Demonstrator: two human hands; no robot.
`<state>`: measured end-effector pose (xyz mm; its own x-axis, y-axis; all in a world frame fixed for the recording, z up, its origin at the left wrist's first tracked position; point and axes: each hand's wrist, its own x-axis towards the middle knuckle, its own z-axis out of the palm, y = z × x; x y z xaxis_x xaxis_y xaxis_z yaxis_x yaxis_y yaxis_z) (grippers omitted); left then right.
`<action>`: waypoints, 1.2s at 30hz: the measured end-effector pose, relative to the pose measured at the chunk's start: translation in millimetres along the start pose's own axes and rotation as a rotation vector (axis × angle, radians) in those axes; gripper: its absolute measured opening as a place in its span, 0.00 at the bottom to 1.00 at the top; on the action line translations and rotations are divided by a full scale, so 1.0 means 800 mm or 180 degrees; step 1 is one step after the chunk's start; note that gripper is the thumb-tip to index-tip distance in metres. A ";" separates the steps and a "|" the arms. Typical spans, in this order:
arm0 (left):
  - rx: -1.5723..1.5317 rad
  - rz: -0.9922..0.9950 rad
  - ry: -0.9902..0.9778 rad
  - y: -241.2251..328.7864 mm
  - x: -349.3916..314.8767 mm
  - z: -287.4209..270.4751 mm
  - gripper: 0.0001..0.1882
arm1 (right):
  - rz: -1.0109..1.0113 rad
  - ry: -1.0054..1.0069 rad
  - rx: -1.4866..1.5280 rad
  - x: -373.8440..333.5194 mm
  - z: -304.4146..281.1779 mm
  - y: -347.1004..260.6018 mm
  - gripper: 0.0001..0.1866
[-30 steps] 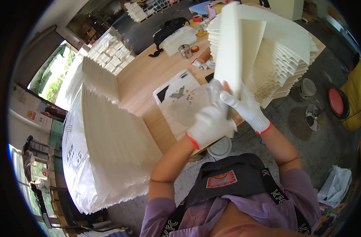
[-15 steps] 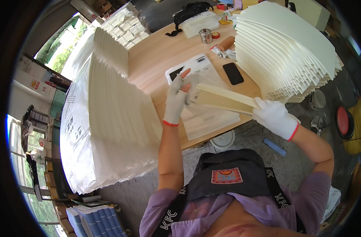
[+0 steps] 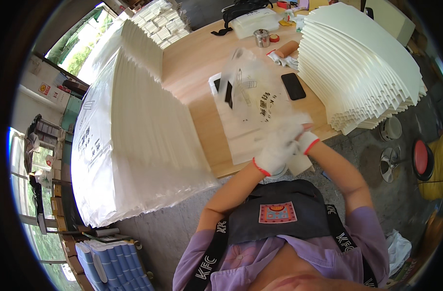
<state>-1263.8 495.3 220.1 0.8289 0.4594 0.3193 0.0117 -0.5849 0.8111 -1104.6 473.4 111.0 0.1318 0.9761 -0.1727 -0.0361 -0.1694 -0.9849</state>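
Note:
My two hands, in white knit gloves with red cuffs, meet at the table's near edge. My left hand (image 3: 277,150) lies across the front, fingers curled and blurred, at the near end of a clear printed plastic bag (image 3: 255,92). That bag stands up off the table, crumpled and partly see-through. My right hand (image 3: 306,141) is mostly hidden behind the left. Below both hands shows the end of a pale stack of paper sheets (image 3: 300,166), apparently in my right hand's grip. Under the lifted bag lie more flat plastic bags (image 3: 238,145).
Tall stacks of cream sheets stand at left (image 3: 149,126), wrapped in plastic, and at right (image 3: 357,72), fanned. A black phone (image 3: 293,86), a metal canister (image 3: 261,38), a brown roll (image 3: 287,48) and spare gloves (image 3: 282,59) lie on the wooden table (image 3: 187,58).
Both hands have come together and nearer to me, and the paper stack has swung down with them. A plastic bag has risen off the flat pile.

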 end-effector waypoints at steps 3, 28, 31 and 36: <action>0.0966 0.1011 0.0360 0.001 0.013 0.023 0.21 | -0.0641 0.0383 -0.2453 0.001 0.022 0.014 0.14; -0.0818 -0.2911 0.1395 -0.038 -0.340 -0.006 0.10 | 0.1161 -0.1518 -0.4958 -0.225 0.070 -0.033 0.12; -0.0036 -0.1441 0.0143 -0.057 -0.340 -0.034 0.10 | 0.0278 -0.2072 -0.4647 -0.228 0.056 -0.031 0.13; 0.0706 -0.1804 0.1190 -0.114 -0.283 -0.022 0.10 | -0.0704 -0.0430 -0.5192 -0.169 0.040 -0.021 0.08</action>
<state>-1462.2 456.5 82.7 0.4146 0.9082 0.0571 0.5304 -0.2922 0.7958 -1153.5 349.0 151.1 -0.0923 0.9885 -0.1198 0.9952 0.0956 0.0215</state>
